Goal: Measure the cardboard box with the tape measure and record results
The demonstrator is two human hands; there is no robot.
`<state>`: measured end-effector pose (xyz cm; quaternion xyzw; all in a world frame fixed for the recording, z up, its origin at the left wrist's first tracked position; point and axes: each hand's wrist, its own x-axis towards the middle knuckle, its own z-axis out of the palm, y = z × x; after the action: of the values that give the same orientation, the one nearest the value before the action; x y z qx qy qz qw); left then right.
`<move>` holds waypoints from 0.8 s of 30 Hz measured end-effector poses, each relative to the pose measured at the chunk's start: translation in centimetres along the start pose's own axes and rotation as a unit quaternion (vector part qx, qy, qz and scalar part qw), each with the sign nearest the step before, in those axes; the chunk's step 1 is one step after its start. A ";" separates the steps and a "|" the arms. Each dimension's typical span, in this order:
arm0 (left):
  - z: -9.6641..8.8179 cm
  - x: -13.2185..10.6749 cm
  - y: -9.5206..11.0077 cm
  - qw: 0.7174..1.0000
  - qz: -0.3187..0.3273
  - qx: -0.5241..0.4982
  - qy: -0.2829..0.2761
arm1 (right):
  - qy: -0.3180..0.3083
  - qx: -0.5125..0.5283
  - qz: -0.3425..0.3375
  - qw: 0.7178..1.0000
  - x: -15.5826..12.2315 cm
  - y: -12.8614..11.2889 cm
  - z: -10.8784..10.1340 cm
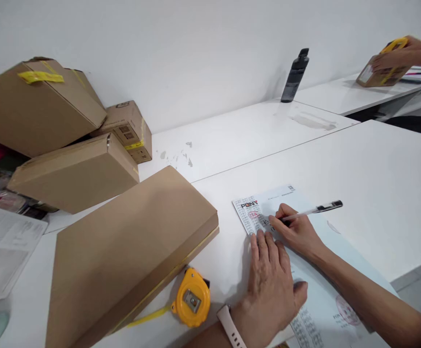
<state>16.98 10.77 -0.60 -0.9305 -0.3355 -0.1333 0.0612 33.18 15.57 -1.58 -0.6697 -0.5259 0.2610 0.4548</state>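
Observation:
My right hand pinches a clear pen with a black end, its tip side down at a printed paper headed "PONY". The paper has red stamps and lies on the white table. Flat on the paper's left edge rests my left hand, fingers stretched out, a pale band around its wrist. Left of that hand sits a yellow tape measure, its yellow blade partly drawn out along a closed flat cardboard box. The pen's tip is hidden by my fingers.
Several cardboard boxes with yellow tape are piled at the left against the wall. A dark bottle stands at the back. Far right, another person's hands hold a small box and a yellow tool. Printed sheets lie at left.

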 end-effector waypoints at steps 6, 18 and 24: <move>0.1 0.0 0.0 1.000 0.000 -0.002 -0.002 | 0.000 0.001 -0.001 1.000 0.0 0.1 0.1; 0.5 0.0 0.1 1.000 -0.003 -0.012 -0.005 | -0.003 -0.008 0.004 1.000 0.0 0.4 0.0; 0.5 0.1 0.1 1.000 -0.002 -0.010 -0.006 | -0.014 -0.008 0.006 1.000 0.1 0.8 0.2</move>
<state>17.22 10.91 -1.03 -0.9312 -0.3367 -0.1310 0.0493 33.43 15.68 -2.34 -0.6730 -0.5302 0.2684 0.4404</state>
